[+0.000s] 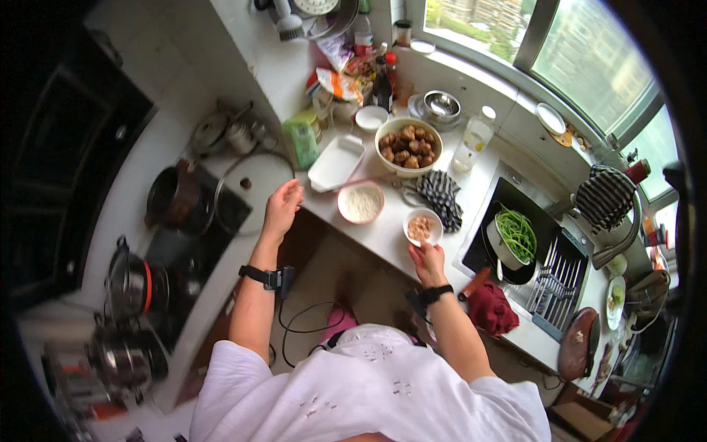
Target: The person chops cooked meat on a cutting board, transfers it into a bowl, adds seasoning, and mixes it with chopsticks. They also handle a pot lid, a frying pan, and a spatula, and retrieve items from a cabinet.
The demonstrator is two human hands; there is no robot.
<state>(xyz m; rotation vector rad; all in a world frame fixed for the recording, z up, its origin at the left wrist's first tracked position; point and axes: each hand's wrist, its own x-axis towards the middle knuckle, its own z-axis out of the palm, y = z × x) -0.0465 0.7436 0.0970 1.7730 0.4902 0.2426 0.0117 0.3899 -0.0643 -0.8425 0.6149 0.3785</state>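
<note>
My right hand point(428, 264) grips the near rim of a small white bowl point(437, 234) holding pinkish chopped pieces point(420, 227). Whether that bowl rests on the counter or is just lifted, I cannot tell. My left hand point(283, 209) is empty, fingers loosely apart, beside a glass lid point(257, 185) over the stove side. Between my hands stands a pink-rimmed bowl of white powder or grain point(360, 202). Behind it are a white rectangular dish point(337, 162) and a large bowl of browned balls point(409, 145). A black-and-white checked cloth point(442, 199) lies beside the small bowl.
At right, the sink point(480, 221) holds a pan and a pot of green vegetables point(515, 235). A dark red cloth point(491, 309) sits at the counter edge. Pots point(130, 279) crowd the stove at left. A clear bottle point(474, 139) and sauce bottles point(382, 83) stand at the back.
</note>
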